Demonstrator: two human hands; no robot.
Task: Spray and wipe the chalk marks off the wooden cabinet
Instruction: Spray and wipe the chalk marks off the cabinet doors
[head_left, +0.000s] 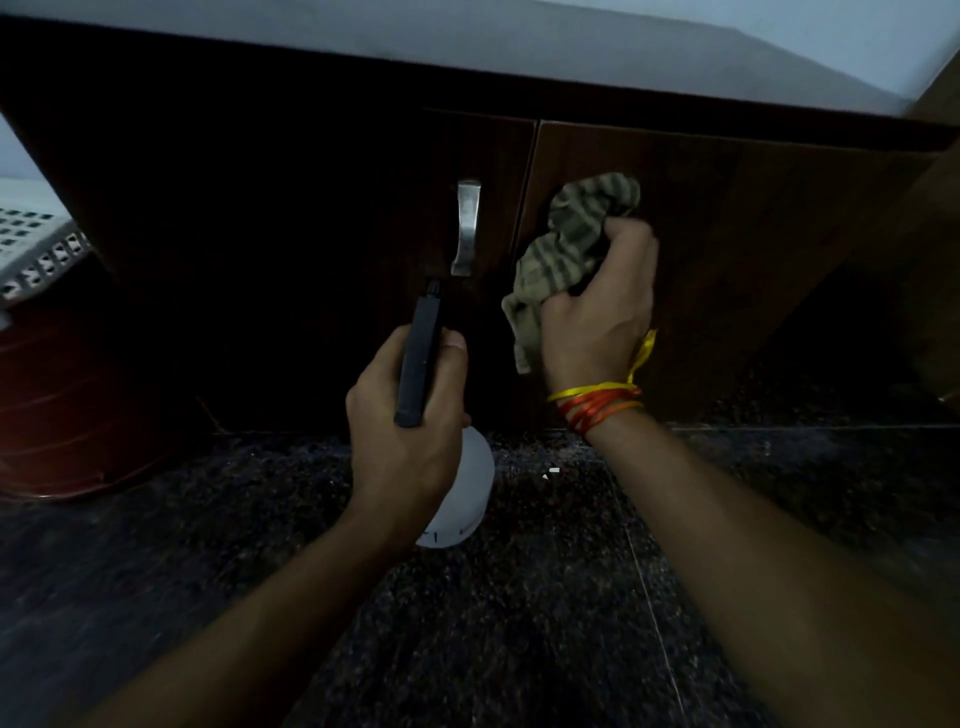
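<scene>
Left hand (402, 415) is wrapped around a spray bottle (457, 483). The black top of the bottle pokes out above the fingers, and the tip points at the dark wooden cabinet (260, 208). The white round body hangs under the hand, over the dark speckled floor (519, 623). Held this way, the spray can go right onto the wood.

Far to the left, by the left end of the cabinet, sit a red tub (67, 395) and a white basket (36, 244) with holes. They are well apart from the hands.

Just past the tip of the bottle is a shiny metal handle (466, 228) near the right edge of the left door. A thin gap runs between the two doors.

Next comes the right hand (597, 317). It is closed tight on a bunched, striped cloth (571, 244) and seems to press it against the right door (753, 234), near that door's left edge. The cloth is bunched so it makes a fat pad for rubbing. Red and yellow strings (597, 402) are tied on that wrist.

I cannot see any chalk marks; the wood is too dark. I think the wiping is going on now.

There is lots of bare door to the right of the cloth for rubbing. On the left, the handle is close, so the cloth could bump it.
</scene>
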